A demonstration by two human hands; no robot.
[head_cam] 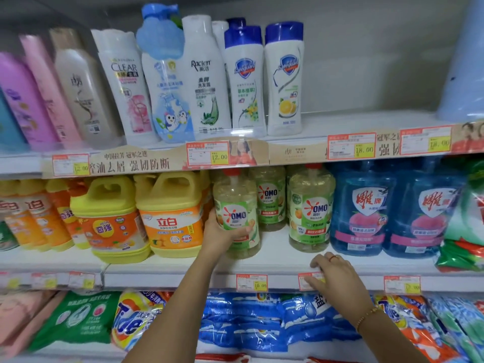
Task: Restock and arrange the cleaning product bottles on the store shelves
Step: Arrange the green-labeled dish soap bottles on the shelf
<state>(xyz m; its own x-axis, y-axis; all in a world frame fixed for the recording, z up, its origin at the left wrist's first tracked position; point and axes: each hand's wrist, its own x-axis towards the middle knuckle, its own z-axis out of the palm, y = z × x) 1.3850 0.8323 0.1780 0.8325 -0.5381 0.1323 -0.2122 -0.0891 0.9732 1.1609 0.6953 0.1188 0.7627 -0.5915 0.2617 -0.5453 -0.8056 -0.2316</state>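
Observation:
My left hand (222, 233) grips a clear OMO detergent bottle (235, 205) with a green label and red cap, standing upright on the middle shelf (275, 260). Two more OMO bottles stand beside it, one further back (269, 197) and one to the right (310, 208). My right hand (332, 275) rests on the front edge of that shelf, its fingers lying over a price tag (303, 282), holding nothing.
Yellow-orange dish soap jugs (170, 216) stand left of the OMO bottles, blue bottles (364, 210) to the right. Shampoo and body wash bottles (243, 74) line the top shelf. Detergent powder bags (248, 318) fill the bottom shelf. A blue roll (463, 61) stands top right.

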